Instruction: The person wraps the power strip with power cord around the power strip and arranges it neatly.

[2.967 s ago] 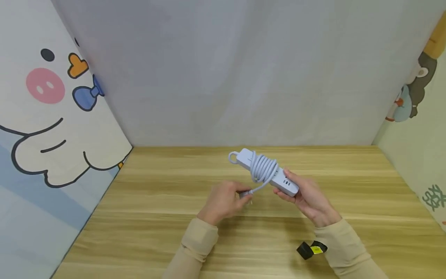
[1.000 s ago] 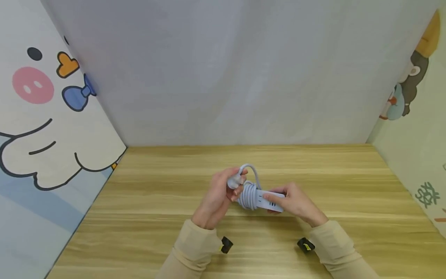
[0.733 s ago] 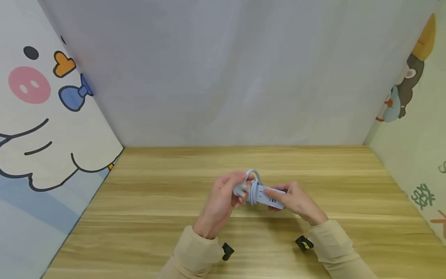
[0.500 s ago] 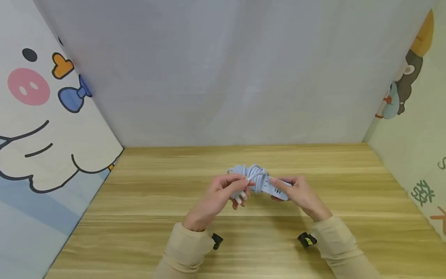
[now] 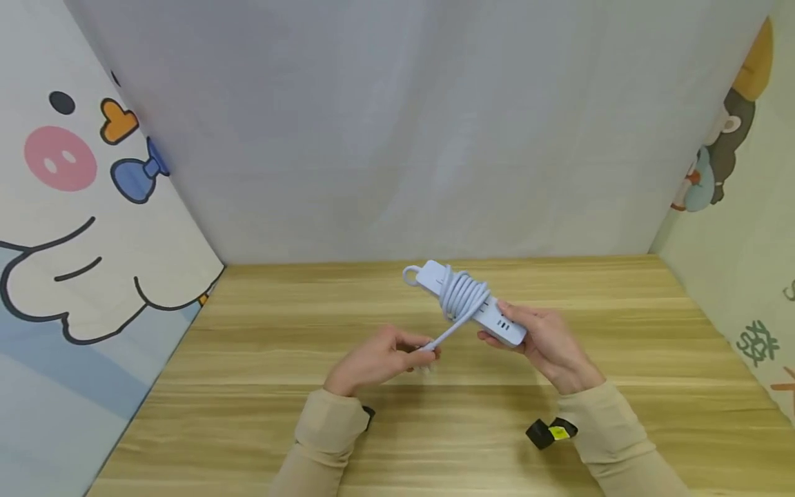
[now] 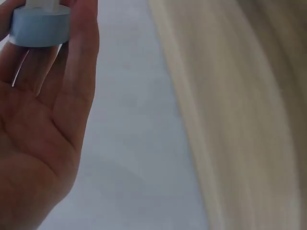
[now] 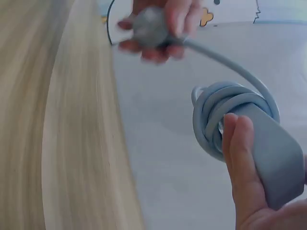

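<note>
My right hand (image 5: pixel 555 345) grips the near end of a white power strip (image 5: pixel 506 326), which tilts up and to the left above the table. Several turns of its cord (image 5: pixel 462 295) are wound around the strip's middle, and a small loop sticks out at the far end. To the left, my left hand (image 5: pixel 381 359) pinches the plug, with a short length of cord running taut from it to the coil. The left wrist view shows the round plug (image 6: pixel 41 26) between thumb and fingers, its pins cut off by the frame's top edge.
Beneath both hands lies a wood-grain table (image 5: pixel 279 310). A grey-white backdrop (image 5: pixel 397 138) stands behind it, with cartoon-printed panels (image 5: pixel 56 241) at left and right. Black wrist devices (image 5: pixel 540 433) stick out from both sleeves.
Over the last second the left hand carries the plug from above the coil down and left, straightening the cord. The right hand turns the strip so its far end rises up-left.
</note>
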The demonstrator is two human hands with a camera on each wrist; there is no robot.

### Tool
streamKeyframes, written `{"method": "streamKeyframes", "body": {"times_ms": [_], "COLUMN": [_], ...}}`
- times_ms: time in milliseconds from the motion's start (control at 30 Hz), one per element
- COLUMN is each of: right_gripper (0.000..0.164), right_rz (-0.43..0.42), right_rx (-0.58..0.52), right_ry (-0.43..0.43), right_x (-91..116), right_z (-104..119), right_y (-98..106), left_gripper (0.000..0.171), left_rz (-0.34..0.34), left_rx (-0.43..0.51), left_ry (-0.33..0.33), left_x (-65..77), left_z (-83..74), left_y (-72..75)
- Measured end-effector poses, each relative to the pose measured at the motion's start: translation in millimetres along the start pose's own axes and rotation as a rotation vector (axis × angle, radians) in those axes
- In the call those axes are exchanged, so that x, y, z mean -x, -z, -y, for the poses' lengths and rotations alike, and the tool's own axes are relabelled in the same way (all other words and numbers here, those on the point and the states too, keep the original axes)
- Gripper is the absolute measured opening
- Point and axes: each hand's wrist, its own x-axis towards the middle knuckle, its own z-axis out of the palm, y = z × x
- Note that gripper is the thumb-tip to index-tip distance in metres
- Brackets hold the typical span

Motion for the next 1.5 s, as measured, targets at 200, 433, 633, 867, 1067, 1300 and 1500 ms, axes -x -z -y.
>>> {"method": "streamKeyframes", "body": {"times_ms": [200,433,633,867,1067,1300,1500], "right_gripper": [0.021,0.019,0.021,0.025,0.023,0.022,0.04], "right_rz": [0.055,0.04,0.093,0.129,0.14,0.185,0.248], "right_rx": [-0.066,-0.126,-0.107,-0.09,-0.075,0.009,0.11], "right_ry": [-0.049,-0.055,-0.057,-0.049,-0.065,-0.128,-0.18], "right_x": [3.3,4.8,7.0,7.7,1.8,-7.0,-14.6], "right_z": [-0.4,3.7,3.7,3.8,-2.2,-17.0,-25.0], "right_y": [-7.4,-11.3,-17.5,-19.7,-7.7,7.7,19.4], "left_gripper": [0.025,0.025,0.026,0.025,0.023,0.024,0.026], "left_rz": [-0.014,0.026,-0.005,-0.028,-0.042,-0.137,-0.22], "left_rx": [-0.052,-0.022,-0.002,-0.012,-0.079,-0.311,-0.493], "left_ry": [-0.014,-0.012,-0.003,0.002,-0.005,0.018,0.058], "left_x": [-4.7,-4.9,-4.1,-6.6,-9.3,-16.3,-17.1], "left_z": [5.3,2.4,8.4,13.7,16.7,27.8,26.3], "left_y": [-7.0,-11.3,-8.6,-6.8,-11.2,-16.9,-20.8]}}
